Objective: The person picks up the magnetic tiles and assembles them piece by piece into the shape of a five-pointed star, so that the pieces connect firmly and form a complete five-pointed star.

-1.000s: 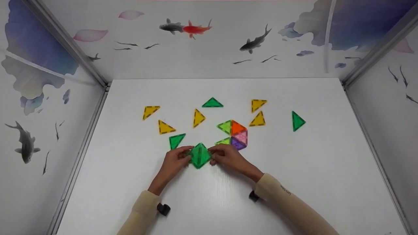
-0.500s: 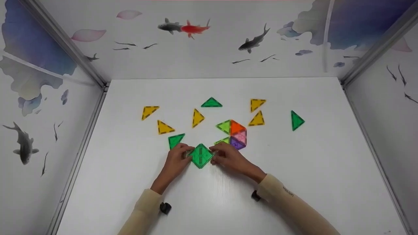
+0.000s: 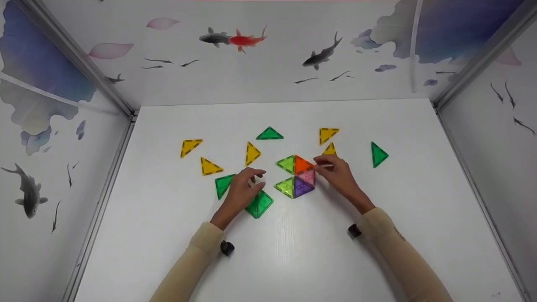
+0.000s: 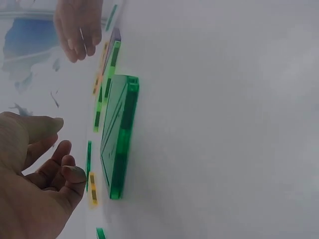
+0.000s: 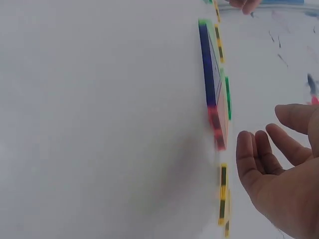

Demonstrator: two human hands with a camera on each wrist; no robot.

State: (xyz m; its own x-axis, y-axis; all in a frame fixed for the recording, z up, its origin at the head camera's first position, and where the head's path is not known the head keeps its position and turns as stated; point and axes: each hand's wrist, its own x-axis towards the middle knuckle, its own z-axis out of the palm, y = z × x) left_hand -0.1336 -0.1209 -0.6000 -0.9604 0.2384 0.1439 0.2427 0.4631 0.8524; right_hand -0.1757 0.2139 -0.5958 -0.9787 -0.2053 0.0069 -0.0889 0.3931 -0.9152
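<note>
Two translucent green triangle tiles (image 3: 261, 204) lie edge to edge as a diamond on the white table. Over the diamond's upper left part hovers my left hand (image 3: 240, 191), fingers loosely bent and apart, with nothing between them in the left wrist view. My right hand (image 3: 340, 175) is at the right corner of an orange triangle tile (image 3: 303, 164), its thumb and fingers parted and holding nothing. Joined to the orange tile are a pink tile (image 3: 309, 178), a purple tile (image 3: 303, 187) and two lime-green tiles (image 3: 286, 164), forming a hexagon with a gap at its left.
Loose yellow triangle tiles (image 3: 252, 154) lie across the far half of the table, one partly behind my right hand. Other green triangle tiles (image 3: 269, 134) lie at the back, at the far right (image 3: 379, 154) and by my left hand. Printed white walls (image 3: 268, 90) enclose the table.
Both hands have let go of the green diamond, which stays on the table. My left hand has moved up and right over it; my right hand has moved up and right beside the orange tile.
</note>
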